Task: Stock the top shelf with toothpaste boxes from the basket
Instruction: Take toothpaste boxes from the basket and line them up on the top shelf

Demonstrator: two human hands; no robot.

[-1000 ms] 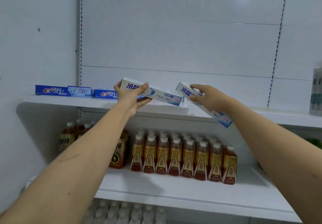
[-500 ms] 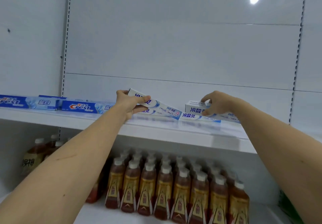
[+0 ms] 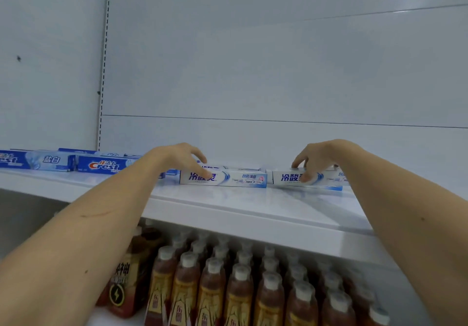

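Two white toothpaste boxes with blue lettering lie end to end on the white top shelf. My left hand reaches over the left white box, thumb on its front face and fingers curled over its top. In the same way, my right hand grips the right white box. Both boxes lie flat on the shelf. Another white box lies just behind them. The basket is out of view.
Blue Crest toothpaste boxes line the shelf to the left, up to the side wall. The shelf below holds several brown drink bottles. A white back panel rises behind the top shelf.
Both boxes were held tilted in the air a second ago; now they lie flat on the top shelf, side by side. The camera has moved closer and higher.
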